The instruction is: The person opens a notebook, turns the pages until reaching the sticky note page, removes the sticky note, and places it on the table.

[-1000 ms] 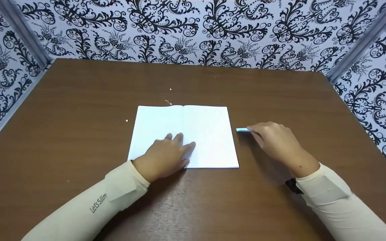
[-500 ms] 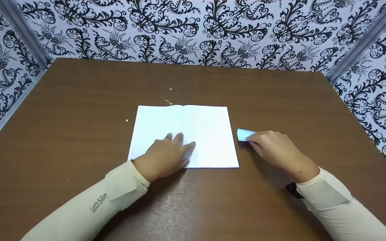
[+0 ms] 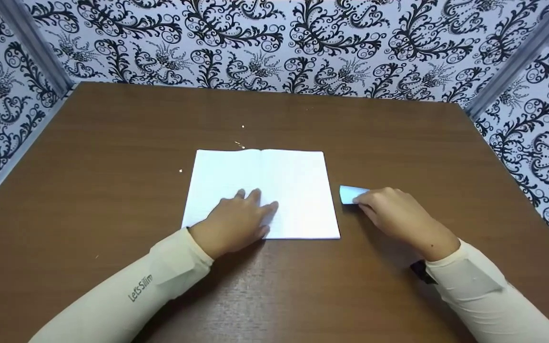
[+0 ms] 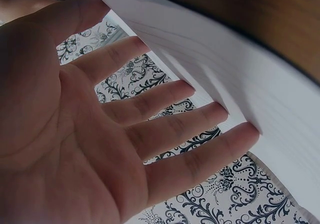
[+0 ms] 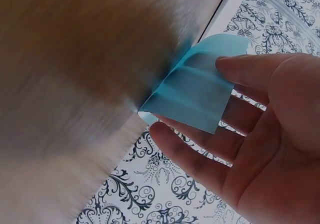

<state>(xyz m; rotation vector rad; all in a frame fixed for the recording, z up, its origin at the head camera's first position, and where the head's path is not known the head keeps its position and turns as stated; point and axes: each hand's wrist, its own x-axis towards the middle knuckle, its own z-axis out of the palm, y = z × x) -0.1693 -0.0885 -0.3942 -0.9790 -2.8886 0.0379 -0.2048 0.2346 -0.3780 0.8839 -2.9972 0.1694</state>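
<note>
An open notebook (image 3: pixel 298 190) with blank white pages lies in the middle of the table in the head view. My left hand (image 3: pixel 234 221) rests on it near the fold, fingers spread; in the left wrist view its straight fingertips touch the page (image 4: pixel 280 119). To the right of the notebook, my right hand (image 3: pixel 393 209) pinches a small light blue sticky note (image 3: pixel 350 194) between thumb and fingers. Seen from the right wrist, the note (image 5: pixel 200 89) is bent, its far edge down at the tabletop, with finger shadows showing through it.
A brown wooden table (image 3: pixel 136 124) carries everything. Tiny white scraps (image 3: pixel 239 145) lie behind and left of the notebook. Patterned black-and-white panels (image 3: pixel 265 43) stand along the back and both sides.
The sticky note, first seen nearly edge-on, has tilted to show its face. My right hand has moved slightly toward me and to the right with it. My left hand has stayed put.
</note>
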